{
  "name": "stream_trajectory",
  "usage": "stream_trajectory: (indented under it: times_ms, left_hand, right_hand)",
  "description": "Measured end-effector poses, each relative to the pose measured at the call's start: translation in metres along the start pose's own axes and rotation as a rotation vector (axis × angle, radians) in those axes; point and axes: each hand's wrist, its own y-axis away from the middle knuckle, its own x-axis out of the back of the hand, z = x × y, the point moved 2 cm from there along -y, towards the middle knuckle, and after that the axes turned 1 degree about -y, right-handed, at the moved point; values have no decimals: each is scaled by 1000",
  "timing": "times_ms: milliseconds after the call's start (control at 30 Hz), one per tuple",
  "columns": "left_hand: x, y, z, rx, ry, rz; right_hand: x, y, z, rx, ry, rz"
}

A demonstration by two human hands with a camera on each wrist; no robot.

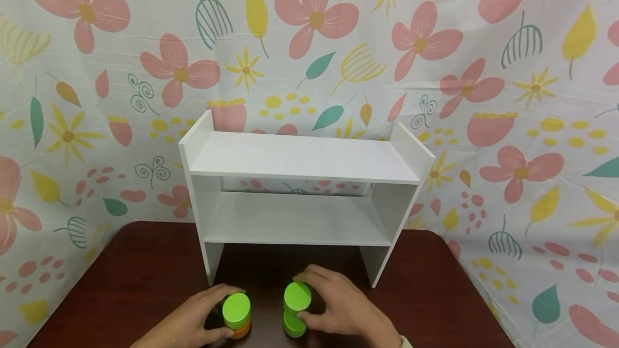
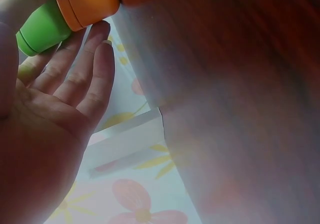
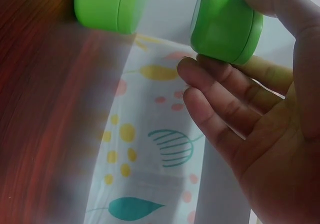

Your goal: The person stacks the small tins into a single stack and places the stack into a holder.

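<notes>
My left hand grips a green jar between thumb and fingers. This jar sits on top of an orange jar, which stands on the table. In the left wrist view, the green jar meets the orange one, and fingertips lie alongside both. With thumb and fingertips, my right hand pinches another green jar and holds it above a second green jar. A gap shows between the held jar and the lower jar in the right wrist view.
A white two-tier shelf stands on the dark red-brown table, just beyond both hands. Its side panels reach down to the tabletop. Behind it hangs a flower-patterned cloth.
</notes>
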Motion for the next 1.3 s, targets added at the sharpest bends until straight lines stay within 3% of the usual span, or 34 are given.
stream_trajectory:
  times_ms: [767, 1300]
  left_hand:
    - [0, 0, 2, -32, -29, 30]
    - [-3, 0, 4, -118, -36, 76]
  right_hand:
    - [-8, -18, -14, 27, -29, -5]
    - [-12, -32, -26, 84, 3, 26]
